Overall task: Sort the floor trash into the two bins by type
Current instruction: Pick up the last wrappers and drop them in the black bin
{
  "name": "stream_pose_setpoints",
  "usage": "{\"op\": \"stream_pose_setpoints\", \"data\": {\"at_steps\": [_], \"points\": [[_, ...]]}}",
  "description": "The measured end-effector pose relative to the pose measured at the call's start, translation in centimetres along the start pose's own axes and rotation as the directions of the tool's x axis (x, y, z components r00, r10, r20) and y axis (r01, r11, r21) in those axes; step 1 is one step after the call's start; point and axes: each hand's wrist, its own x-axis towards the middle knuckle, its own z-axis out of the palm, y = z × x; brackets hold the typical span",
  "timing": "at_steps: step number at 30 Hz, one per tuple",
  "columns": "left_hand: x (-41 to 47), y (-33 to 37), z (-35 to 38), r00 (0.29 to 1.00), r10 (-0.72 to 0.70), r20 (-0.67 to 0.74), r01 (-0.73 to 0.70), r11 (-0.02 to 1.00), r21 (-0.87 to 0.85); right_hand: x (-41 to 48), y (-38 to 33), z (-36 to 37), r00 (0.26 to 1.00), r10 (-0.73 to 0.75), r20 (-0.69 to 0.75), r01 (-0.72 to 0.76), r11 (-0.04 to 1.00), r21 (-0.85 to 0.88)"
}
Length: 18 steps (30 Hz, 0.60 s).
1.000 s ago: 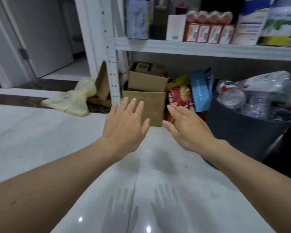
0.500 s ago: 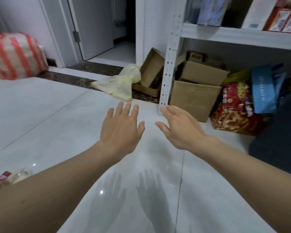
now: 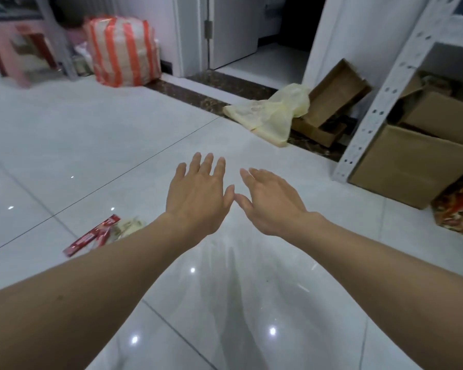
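Note:
My left hand (image 3: 198,196) and my right hand (image 3: 273,201) are stretched out side by side over the white tiled floor, palms down, fingers spread, both empty. On the floor to the left of my left forearm lies a red wrapper (image 3: 91,239) with a pale crumpled wrapper (image 3: 127,227) beside it, partly hidden by the arm. A yellow plastic bag (image 3: 273,113) lies on the floor ahead by the dark threshold. No bin is in view.
A white metal shelf post (image 3: 382,102) stands at the right with cardboard boxes (image 3: 412,164) under the shelf and a red snack bag (image 3: 460,212) beside them. An open cardboard box (image 3: 332,100) leans by the doorway. A red-and-white striped bag (image 3: 123,49) stands at the far left wall.
The view has swung left: the dark bin with bottles has left the frame, and the striped bag and the red wrapper on the floor have come into view. Both hands stay open.

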Motion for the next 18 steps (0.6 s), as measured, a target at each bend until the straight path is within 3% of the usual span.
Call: {"op": "stream_pose_setpoints", "data": {"at_steps": [18], "points": [[-5.6,-15.3,4.8,0.976,-0.21,0.06,0.21,0.978,0.014,4.7,-13.0,6.6,0.971,-0.175,0.161,0.174,0.985,0.019]]}}
